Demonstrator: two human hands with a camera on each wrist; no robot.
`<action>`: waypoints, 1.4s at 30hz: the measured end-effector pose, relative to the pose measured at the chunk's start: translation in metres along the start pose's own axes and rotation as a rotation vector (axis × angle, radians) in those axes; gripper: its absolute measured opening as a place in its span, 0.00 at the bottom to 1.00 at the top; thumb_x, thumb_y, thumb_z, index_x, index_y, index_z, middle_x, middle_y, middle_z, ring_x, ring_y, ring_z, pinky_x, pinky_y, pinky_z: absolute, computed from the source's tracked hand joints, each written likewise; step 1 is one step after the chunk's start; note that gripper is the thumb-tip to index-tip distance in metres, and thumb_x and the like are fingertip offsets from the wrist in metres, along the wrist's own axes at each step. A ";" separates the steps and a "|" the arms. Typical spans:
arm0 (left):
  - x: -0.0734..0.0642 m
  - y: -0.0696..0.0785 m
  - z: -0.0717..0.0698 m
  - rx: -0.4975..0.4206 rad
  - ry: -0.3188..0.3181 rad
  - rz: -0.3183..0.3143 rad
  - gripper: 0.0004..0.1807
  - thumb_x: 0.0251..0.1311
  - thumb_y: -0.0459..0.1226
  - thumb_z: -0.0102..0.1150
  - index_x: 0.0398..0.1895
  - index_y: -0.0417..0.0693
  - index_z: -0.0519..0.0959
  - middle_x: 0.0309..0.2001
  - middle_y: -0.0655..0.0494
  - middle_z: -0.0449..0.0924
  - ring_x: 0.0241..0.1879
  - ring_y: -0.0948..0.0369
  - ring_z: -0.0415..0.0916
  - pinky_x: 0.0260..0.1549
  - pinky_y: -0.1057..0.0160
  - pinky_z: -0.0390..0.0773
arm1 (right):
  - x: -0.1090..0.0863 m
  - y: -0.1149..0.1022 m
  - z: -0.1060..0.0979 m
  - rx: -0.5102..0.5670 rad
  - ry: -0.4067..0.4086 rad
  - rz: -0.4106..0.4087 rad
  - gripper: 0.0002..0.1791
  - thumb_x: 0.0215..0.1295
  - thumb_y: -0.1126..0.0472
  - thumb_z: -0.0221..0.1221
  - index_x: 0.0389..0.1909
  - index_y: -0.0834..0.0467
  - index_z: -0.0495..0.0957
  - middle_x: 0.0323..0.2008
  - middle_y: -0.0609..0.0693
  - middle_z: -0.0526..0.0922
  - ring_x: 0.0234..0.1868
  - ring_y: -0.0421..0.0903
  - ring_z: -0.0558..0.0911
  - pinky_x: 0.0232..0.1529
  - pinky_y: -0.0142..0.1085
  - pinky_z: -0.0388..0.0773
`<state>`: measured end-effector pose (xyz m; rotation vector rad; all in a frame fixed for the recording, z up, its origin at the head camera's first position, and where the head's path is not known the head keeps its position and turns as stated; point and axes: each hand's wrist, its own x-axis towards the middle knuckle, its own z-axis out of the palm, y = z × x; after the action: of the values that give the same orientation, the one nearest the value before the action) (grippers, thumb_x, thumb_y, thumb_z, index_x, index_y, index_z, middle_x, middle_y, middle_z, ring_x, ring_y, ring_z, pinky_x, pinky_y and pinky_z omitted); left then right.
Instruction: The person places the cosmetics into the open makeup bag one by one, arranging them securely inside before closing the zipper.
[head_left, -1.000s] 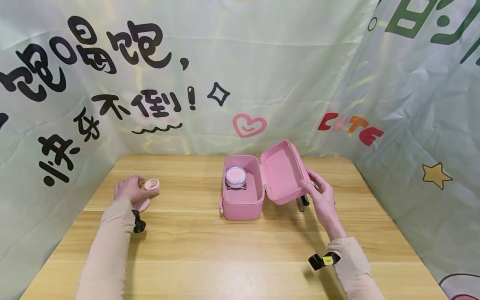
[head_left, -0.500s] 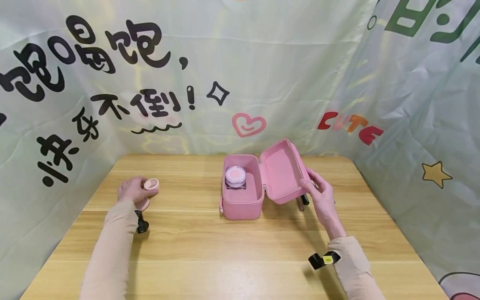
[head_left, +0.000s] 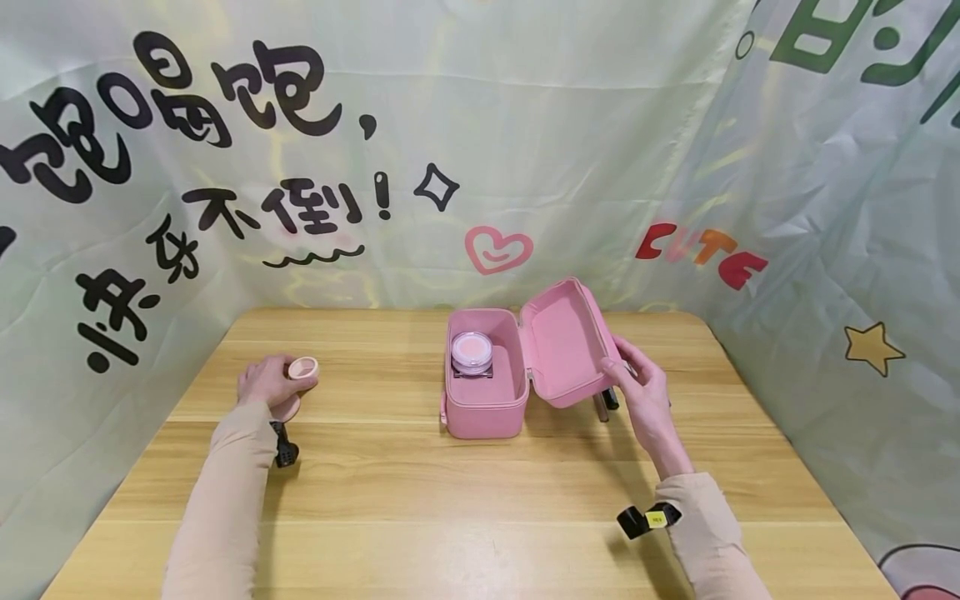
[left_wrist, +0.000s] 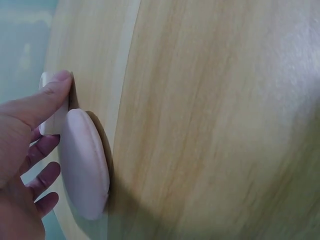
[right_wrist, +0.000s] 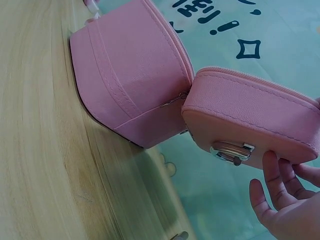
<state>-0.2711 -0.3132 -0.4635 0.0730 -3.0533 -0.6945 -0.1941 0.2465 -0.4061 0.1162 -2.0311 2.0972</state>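
Note:
At the left of the table, my left hand pinches a small pale-pink round cup between thumb and fingers. Right beside it on the wood lies a flat, rounded pink pad, partly covered by the hand in the head view. A pink zippered cosmetic case stands in the middle of the table, unzipped. Its lid is swung out to the right, and my right hand holds that lid by its outer edge. Inside the case, a round clear-topped compact lies on a dark-edged flat item.
Behind the raised lid, a dark stick and a brownish one lie on the wooden table. Printed fabric hangs around the table's back and sides. A metal clasp sits on the lid's outside.
My left hand has shifted slightly to the right around the cup, which has stayed nearly in place. The right hand and the case lid have not visibly moved.

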 end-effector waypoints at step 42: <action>0.008 0.061 0.006 -0.219 0.210 0.234 0.35 0.56 0.50 0.72 0.62 0.41 0.75 0.60 0.38 0.79 0.54 0.42 0.70 0.62 0.40 0.54 | -0.001 -0.001 0.001 -0.010 -0.006 0.011 0.30 0.73 0.63 0.56 0.72 0.68 0.62 0.54 0.38 0.76 0.53 0.32 0.78 0.55 0.21 0.76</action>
<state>-0.2817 -0.2559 -0.4420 -0.1964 -2.7097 -0.9291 -0.1928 0.2457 -0.4049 0.1101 -2.0497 2.0951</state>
